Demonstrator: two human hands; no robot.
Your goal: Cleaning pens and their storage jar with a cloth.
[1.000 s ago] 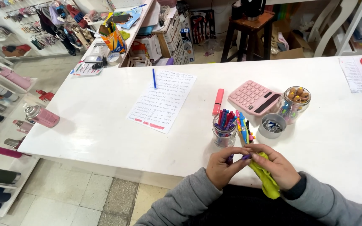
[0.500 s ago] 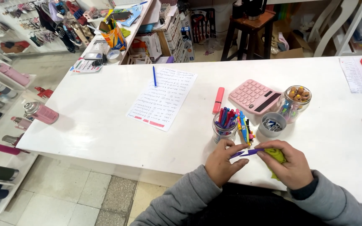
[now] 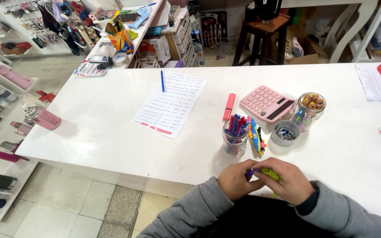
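At the lower centre of the frame, a person in a grey sweater brings both hands together at the near edge of a white worktop (image 3: 89, 128). The left hand (image 3: 234, 180) and right hand (image 3: 289, 180) are closed, knuckles up, around a purple pen (image 3: 251, 172) and a yellow-green item (image 3: 270, 174) that shows between them; what that item is cannot be told, as the fingers hide most of it. Each grip is pressed shut on these things, the two hands touching.

Just above the hands stands a glass jar (image 3: 235, 137) full of red, blue and pink pens, with a loose bundle of coloured pens (image 3: 256, 136) lying beside it, a small grey cup (image 3: 285, 132) to its right, and a second jar (image 3: 309, 110) holding small brown things. A pink calculator (image 3: 266, 103) and a pink highlighter (image 3: 229, 107) lie above these. A handwritten sheet (image 3: 170, 105) with a blue pen (image 3: 162, 80) rests at centre; a pink bottle (image 3: 42, 117) stands at the left edge.

By the look of it, the step in hand is working the pen against the yellow-green piece, fitting or parting them. The next move seems to call for a steady two-handed pinch and a straight push or pull along the pen's length, kept clear of the jar nearby.
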